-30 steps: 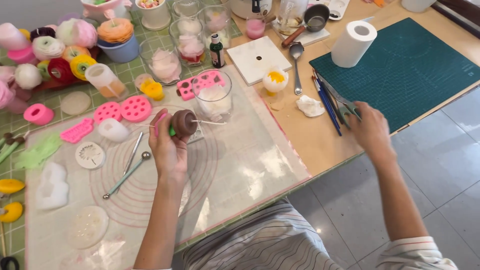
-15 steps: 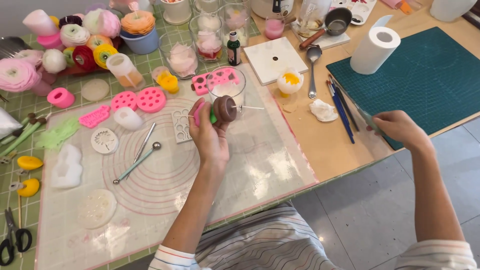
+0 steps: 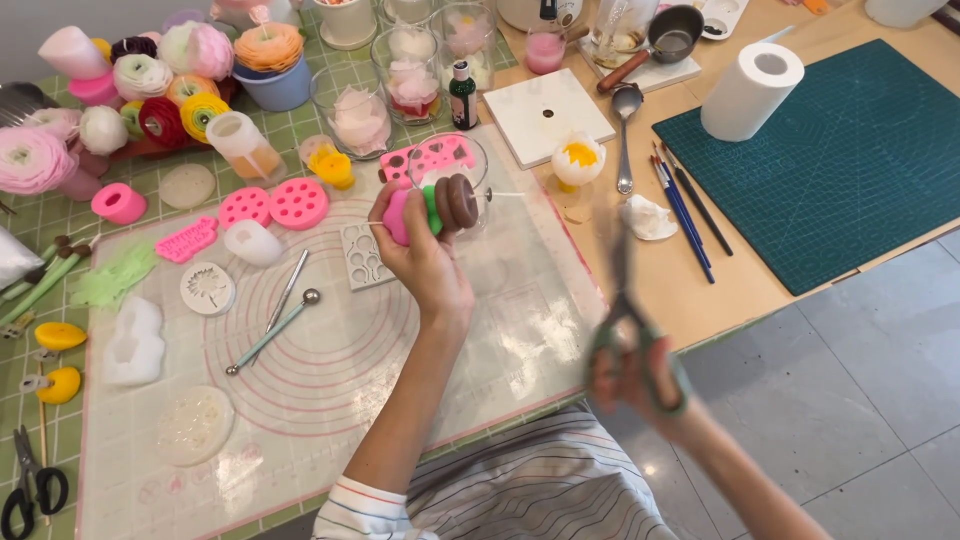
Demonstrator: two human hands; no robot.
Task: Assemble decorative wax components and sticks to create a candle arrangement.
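Note:
My left hand is raised over the clear silicone mat and grips a small clay piece with a pink end, a green middle and a brown round cap; a thin wire sticks out of it to the right. My right hand is blurred by motion near the table's front edge and holds green-handled scissors with the blades pointing up. The two hands are apart, the right one lower and to the right.
Pink moulds, a ball tool and white cutters lie on the mat. Clay flowers and glass jars stand at the back. A paper roll sits on a green cutting mat. Black scissors lie at the lower left.
My right hand has left the tools by the cutting mat and come back toward me holding the green-handled scissors. My left hand still holds the clay piece up.

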